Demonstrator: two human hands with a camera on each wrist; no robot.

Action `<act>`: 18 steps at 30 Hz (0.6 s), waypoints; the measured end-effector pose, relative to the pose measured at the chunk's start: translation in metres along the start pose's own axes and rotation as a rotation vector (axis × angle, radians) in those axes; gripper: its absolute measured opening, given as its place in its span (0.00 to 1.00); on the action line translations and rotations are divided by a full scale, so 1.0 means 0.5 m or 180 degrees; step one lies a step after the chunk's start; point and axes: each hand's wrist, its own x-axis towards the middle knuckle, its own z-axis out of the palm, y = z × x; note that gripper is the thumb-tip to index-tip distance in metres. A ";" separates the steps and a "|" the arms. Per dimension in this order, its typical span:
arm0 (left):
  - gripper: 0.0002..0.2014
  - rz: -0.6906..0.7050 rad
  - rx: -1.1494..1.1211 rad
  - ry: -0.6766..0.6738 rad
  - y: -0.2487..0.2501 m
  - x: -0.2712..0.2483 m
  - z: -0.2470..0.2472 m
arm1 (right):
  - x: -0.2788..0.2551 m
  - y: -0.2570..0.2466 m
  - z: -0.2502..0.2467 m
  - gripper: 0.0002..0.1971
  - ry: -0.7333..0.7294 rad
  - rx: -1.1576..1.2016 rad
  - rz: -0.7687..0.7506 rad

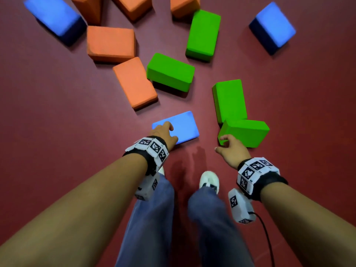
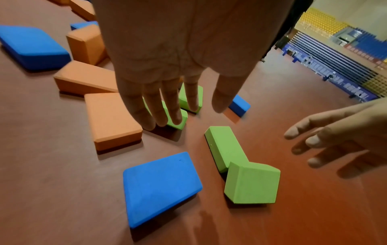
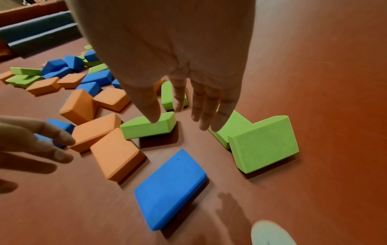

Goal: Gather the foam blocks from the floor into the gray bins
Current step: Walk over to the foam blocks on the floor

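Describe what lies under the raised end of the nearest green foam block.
The nearest green block leans with one end on a second green block, which lies on the red floor. The overlapped corner of that second block is hidden.

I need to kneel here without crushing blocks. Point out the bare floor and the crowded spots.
Bare red floor lies left of the nearest blue block and right of the nearest green block. A narrow strip runs between those two. Crowded: the orange blocks ahead left, touching or nearly so, and the green blocks beside them.
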 end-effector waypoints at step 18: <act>0.38 -0.0469 0.0854 0.0439 0.007 0.463 0.242 | 0.547 0.221 -0.013 0.44 -0.0054 -0.1641 -0.0160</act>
